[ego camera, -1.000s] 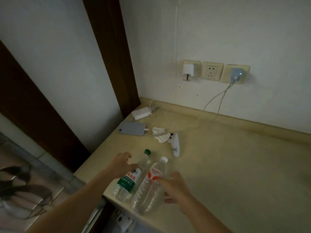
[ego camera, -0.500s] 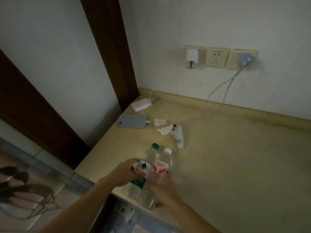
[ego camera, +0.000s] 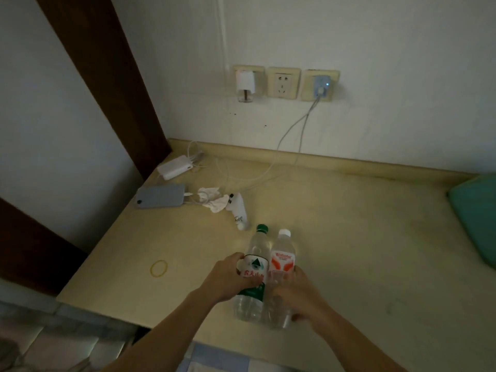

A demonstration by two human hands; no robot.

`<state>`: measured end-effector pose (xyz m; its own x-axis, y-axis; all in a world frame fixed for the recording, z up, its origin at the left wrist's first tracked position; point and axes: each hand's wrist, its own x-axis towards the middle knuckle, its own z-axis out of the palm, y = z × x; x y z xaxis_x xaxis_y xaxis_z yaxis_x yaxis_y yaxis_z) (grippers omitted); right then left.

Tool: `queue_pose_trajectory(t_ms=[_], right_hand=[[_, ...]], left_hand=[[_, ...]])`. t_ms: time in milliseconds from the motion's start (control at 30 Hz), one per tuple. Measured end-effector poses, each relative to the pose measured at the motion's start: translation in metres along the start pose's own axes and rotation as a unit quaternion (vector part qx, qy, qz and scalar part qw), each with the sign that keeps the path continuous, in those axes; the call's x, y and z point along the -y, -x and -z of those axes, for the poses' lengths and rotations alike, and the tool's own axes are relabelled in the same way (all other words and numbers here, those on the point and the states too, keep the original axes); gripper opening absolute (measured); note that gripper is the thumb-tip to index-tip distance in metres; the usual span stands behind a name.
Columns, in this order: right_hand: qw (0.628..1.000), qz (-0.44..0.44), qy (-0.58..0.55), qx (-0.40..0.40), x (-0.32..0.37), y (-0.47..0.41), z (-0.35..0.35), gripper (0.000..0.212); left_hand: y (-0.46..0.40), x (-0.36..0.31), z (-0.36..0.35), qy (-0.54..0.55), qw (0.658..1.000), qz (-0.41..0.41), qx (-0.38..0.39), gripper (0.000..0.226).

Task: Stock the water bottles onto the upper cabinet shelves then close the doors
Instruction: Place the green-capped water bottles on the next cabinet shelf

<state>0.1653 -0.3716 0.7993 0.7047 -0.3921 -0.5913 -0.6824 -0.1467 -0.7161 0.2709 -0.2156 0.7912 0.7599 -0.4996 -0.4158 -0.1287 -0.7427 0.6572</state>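
Observation:
Two clear water bottles are held side by side just above the beige counter (ego camera: 349, 237) near its front edge. The green-capped bottle (ego camera: 256, 253) has a green and white label, and my left hand (ego camera: 228, 277) grips it around the middle. The white-capped bottle (ego camera: 281, 253) has a red and white label, and my right hand (ego camera: 298, 296) grips its lower body. Both bottles tilt away from me, caps pointing toward the wall. No cabinet shelves or doors are in view.
At the counter's back left lie a grey phone (ego camera: 161, 196), a white power bank (ego camera: 175, 167), crumpled tissue (ego camera: 214, 200), a small white tube (ego camera: 239, 213) and cables. A yellow rubber band (ego camera: 159, 268) lies left of my hands. Wall sockets (ego camera: 283, 82) sit above. A teal cushion (ego camera: 475, 218) is at the right.
My hands reached the two bottles lying on the counter, closed around them and lifted them together. The camera has moved closer and further over the counter.

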Motion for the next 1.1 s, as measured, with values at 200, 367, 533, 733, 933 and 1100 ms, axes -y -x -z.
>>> queue_pose_trajectory(t_ms=[200, 367, 533, 733, 933, 1100], right_hand=[[0.998, 0.045, -0.011, -0.041, -0.023, 0.001, 0.067, 0.014], [0.996, 0.047, -0.019, -0.075, -0.042, 0.002, 0.105, 0.013], [0.996, 0.042, 0.000, -0.077, -0.060, -0.003, 0.125, 0.040], [0.992, 0.035, 0.012, -0.123, -0.042, -0.046, 0.151, 0.055], [0.994, 0.030, -0.029, -0.097, -0.013, -0.096, 0.156, 0.054], [0.996, 0.021, -0.041, -0.079, -0.005, -0.124, 0.147, 0.021]], left_hand=[[-0.021, -0.059, -0.047, 0.021, 1.000, -0.016, -0.001, 0.057], [-0.030, -0.090, -0.080, 0.057, 0.998, -0.004, 0.020, 0.065], [-0.045, -0.099, -0.087, 0.059, 0.995, 0.042, 0.066, 0.055], [-0.091, -0.126, -0.066, 0.050, 0.998, 0.038, -0.016, 0.063], [-0.125, -0.143, -0.072, 0.071, 0.996, 0.046, -0.025, 0.041], [-0.137, -0.143, -0.077, 0.115, 0.991, 0.058, -0.029, 0.032]])
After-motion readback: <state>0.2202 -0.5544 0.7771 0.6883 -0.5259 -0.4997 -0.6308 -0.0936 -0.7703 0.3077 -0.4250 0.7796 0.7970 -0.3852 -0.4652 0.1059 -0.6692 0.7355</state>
